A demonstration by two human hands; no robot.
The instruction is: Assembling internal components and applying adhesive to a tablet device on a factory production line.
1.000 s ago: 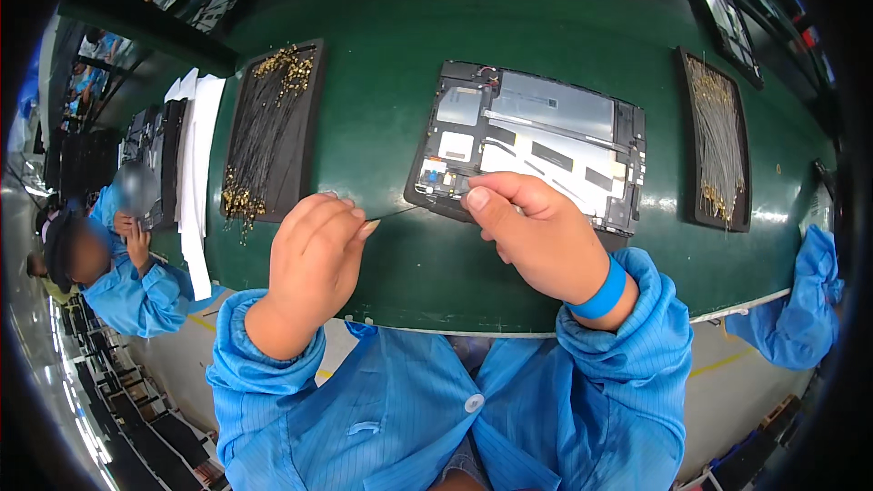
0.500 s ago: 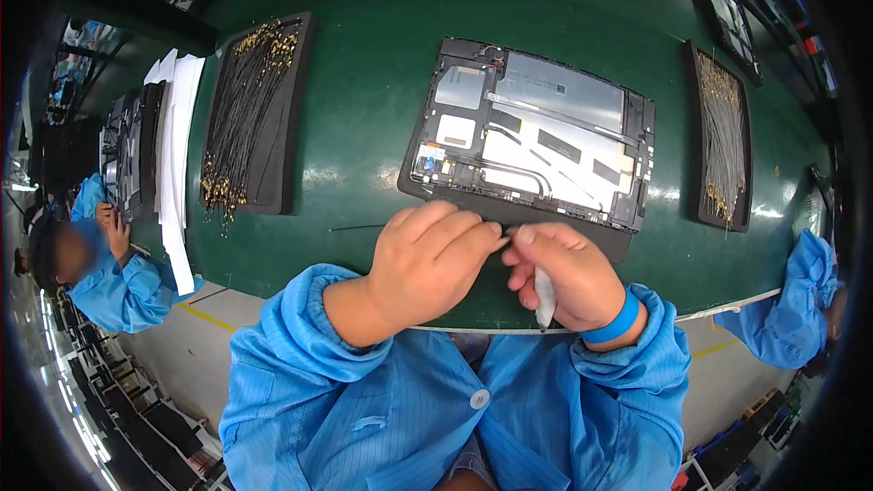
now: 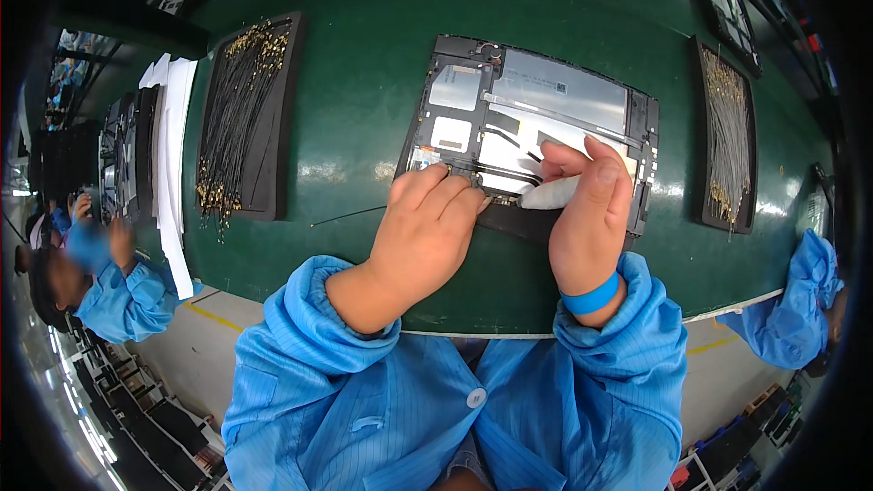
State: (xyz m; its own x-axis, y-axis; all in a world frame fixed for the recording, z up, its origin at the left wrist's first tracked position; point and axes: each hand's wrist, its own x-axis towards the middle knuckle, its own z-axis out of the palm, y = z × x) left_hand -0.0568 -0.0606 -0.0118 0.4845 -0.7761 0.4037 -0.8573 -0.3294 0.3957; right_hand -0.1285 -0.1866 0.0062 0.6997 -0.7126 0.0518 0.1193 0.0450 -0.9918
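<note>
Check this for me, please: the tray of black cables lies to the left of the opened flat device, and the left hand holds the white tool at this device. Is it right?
Not quite: the head view shows the white tool in the right hand, at the opened flat device. The tray of black cables does lie to its left.

Open flat rectangular device (image 3: 546, 95): black frame (image 3: 647, 123), silver-grey panel (image 3: 577, 82), white panel (image 3: 500, 147). Slim white tapered tool (image 3: 548, 196), plain. Loose thin black cable (image 3: 350, 215). Left bundle of thin black cables (image 3: 238, 109), gold ends; right bundle of thin grey cables (image 3: 727, 141), same. Blue cloth jacket (image 3: 364, 391): fine darker pinstripes. Plain bright-blue wristband (image 3: 593, 297). Dark green benchtop (image 3: 355, 82).
</note>
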